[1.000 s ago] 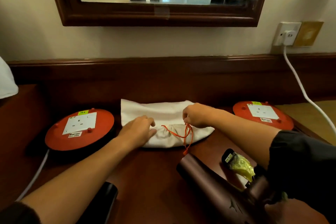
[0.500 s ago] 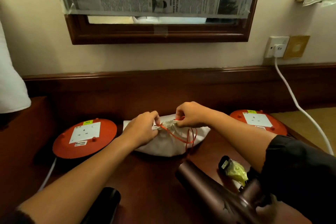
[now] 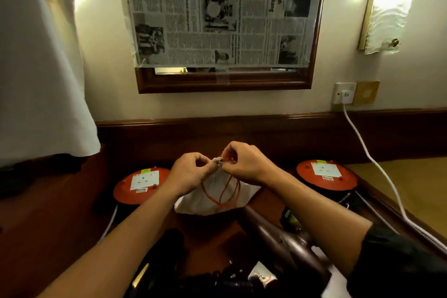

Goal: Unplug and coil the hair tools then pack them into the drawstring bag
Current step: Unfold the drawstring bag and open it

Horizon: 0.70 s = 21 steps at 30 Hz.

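A white drawstring bag (image 3: 212, 198) with an orange cord (image 3: 223, 192) hangs from both hands above the dark wooden desk. My left hand (image 3: 187, 173) and my right hand (image 3: 244, 164) pinch its gathered mouth (image 3: 217, 161) from either side, fingertips almost touching. The cord loops dangle down the front of the bag. A maroon hair dryer (image 3: 280, 239) lies on the desk below my right forearm, its barrel pointing towards the bag. A black hair tool (image 3: 167, 251) lies at the bottom centre, partly hidden by my left forearm.
Two orange round extension reels, one (image 3: 141, 185) left and one (image 3: 326, 174) right, flank the bag. A white cable (image 3: 377, 167) runs from the wall socket (image 3: 343, 94) down past the right edge. A newspaper-covered mirror (image 3: 222, 24) hangs above. White cloth (image 3: 41, 68) hangs at left.
Both hands have lifted the bag's mouth off the desk and drawn it together, so the bag now hangs upright. The camera has tilted up, showing more of the wall.
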Motion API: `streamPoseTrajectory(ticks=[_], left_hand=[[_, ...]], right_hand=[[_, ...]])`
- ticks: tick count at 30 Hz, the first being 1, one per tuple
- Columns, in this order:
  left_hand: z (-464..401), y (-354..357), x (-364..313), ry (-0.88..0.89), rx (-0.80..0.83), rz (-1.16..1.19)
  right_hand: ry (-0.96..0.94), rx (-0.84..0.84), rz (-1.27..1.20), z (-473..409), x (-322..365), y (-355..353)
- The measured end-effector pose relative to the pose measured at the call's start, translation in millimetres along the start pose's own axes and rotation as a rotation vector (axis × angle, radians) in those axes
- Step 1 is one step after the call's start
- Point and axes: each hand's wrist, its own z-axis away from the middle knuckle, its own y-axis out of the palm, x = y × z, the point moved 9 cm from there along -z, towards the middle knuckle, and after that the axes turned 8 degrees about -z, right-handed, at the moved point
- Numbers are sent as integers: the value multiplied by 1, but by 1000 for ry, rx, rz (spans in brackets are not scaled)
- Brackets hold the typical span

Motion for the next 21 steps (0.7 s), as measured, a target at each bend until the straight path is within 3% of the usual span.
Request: streamPoseTrajectory(ticks=[4,9,21], left_hand=[[25,-4,0,-18,-51,44],[43,-2,-2,-32,11,18],[55,-36,-2,-203,-139,-447]], right_hand=[[81,2,16,18,8,8],[174,73,45,34,3,20],[227,-226,369,49,13,-21]])
